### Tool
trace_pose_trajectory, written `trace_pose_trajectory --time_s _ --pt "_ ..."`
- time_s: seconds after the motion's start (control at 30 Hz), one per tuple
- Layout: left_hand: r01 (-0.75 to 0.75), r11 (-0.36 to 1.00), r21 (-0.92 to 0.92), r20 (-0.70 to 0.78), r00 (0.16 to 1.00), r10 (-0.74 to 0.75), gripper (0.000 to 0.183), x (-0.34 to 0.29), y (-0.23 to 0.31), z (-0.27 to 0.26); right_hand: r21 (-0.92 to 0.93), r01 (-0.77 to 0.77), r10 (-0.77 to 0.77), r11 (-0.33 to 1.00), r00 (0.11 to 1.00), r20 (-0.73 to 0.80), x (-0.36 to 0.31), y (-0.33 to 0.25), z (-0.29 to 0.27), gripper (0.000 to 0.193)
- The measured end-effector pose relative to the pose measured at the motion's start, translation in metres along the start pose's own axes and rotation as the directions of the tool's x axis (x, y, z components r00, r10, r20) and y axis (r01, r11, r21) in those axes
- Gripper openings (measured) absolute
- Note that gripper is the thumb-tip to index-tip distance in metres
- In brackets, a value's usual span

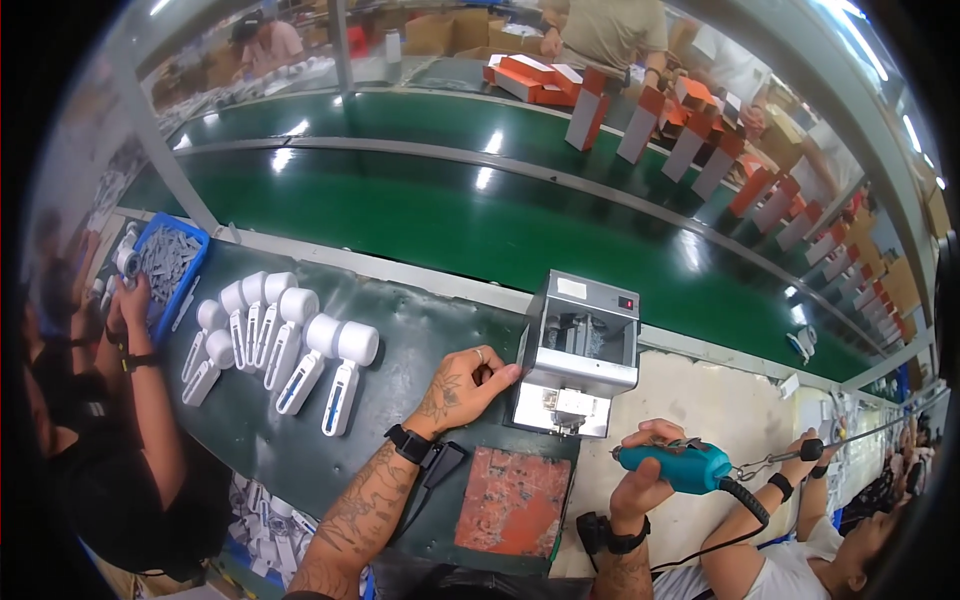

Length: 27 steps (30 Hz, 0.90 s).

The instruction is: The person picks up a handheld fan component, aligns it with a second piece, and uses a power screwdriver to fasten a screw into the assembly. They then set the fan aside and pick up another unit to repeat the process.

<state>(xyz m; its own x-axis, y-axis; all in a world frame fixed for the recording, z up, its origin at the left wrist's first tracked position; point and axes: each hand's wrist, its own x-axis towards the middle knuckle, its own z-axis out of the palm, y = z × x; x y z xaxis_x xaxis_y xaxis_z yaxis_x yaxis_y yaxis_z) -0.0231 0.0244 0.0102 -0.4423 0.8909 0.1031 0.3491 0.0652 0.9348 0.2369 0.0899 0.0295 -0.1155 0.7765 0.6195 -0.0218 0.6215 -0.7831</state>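
My left hand (462, 388) is at the left side of a small grey metal screw feeder (580, 350), its fingers curled and pressed together. What they hold, if anything, is hidden. In my right hand (640, 487) is a teal electric screwdriver (690, 466), its tip pointing left, just right of the feeder's front. A spring hook and a coiled black cord are attached to its rear end. Left of my left hand, several white handheld devices (345, 375) with drum-shaped heads and slim handles lie in a fanned row on the dark green mat (400, 320).
A worn red pad (515, 500) lies in front of the feeder. At far left, a blue bin (205, 240) holds grey parts beside a co-worker's hands. Beyond the bench runs a green conveyor (420, 215), with upright orange-and-white boxes (640, 125) standing along the far side. Another person works at right.
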Motion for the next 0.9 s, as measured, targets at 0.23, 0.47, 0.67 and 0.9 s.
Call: trace_pose_trajectory --time_s 0.23,0.47,0.67,0.9 --pt "-0.059 0.997 -0.044 0.021 0.998 0.06 0.029 0.003 0.002 0.009 0.003 -0.026 0.026 1.0 0.999 -0.019 -0.001 0.0 -0.009 0.06" --pt "0.004 1.0 -0.024 0.071 0.997 -0.002 0.025 -0.007 -0.006 -0.006 0.034 -0.008 0.006 0.999 0.998 0.064 -0.002 0.004 -0.001 0.059" --pt "-0.083 0.996 -0.023 0.06 0.995 0.084 0.026 -0.001 -0.005 0.005 0.144 -0.107 0.116 0.984 0.992 -0.055 0.009 0.006 -0.007 0.052" --pt "-0.077 0.997 0.008 0.08 0.994 0.076 0.03 0.001 0.0 0.001 0.107 -0.181 0.185 0.978 0.982 -0.027 0.05 -0.006 0.015 0.045"
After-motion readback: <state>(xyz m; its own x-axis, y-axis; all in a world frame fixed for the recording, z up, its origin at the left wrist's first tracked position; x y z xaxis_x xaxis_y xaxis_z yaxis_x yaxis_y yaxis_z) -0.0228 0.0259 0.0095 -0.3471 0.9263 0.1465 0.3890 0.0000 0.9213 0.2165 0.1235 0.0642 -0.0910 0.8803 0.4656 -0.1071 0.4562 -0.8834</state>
